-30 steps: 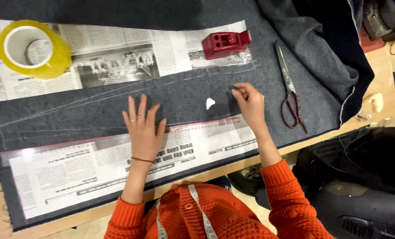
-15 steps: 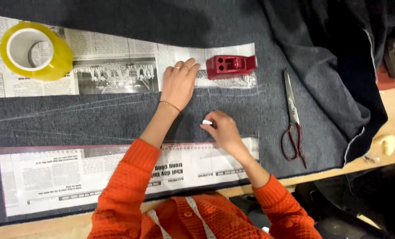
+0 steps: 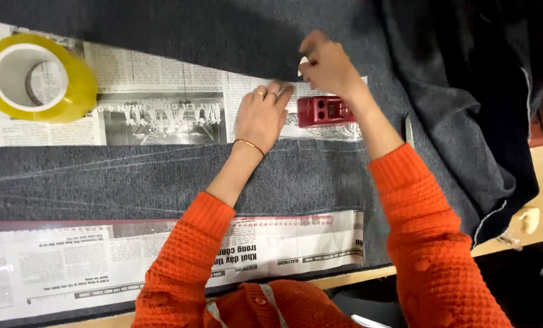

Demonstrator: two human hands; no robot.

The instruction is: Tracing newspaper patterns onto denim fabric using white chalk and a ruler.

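Your left hand (image 3: 260, 118) lies flat on the thin, tearable newspaper pattern strip (image 3: 162, 103) over soft grey cloth (image 3: 162, 176), so press rather than pinch it, while your right hand (image 3: 327, 65) pinches a small white chalk piece (image 3: 303, 62).

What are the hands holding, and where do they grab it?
The right hand pinches a small white piece in its fingertips. The left hand holds nothing, pressing flat on newspaper.

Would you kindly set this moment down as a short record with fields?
Surface: dark grey fabric spread on a table
Left hand: left hand pressed flat on the upper newspaper pattern
Right hand: right hand pinching a small white piece, likely chalk, at the pattern's top edge
Nearby: red box beside both hands; yellow tape roll far left
Near edge: second newspaper strip
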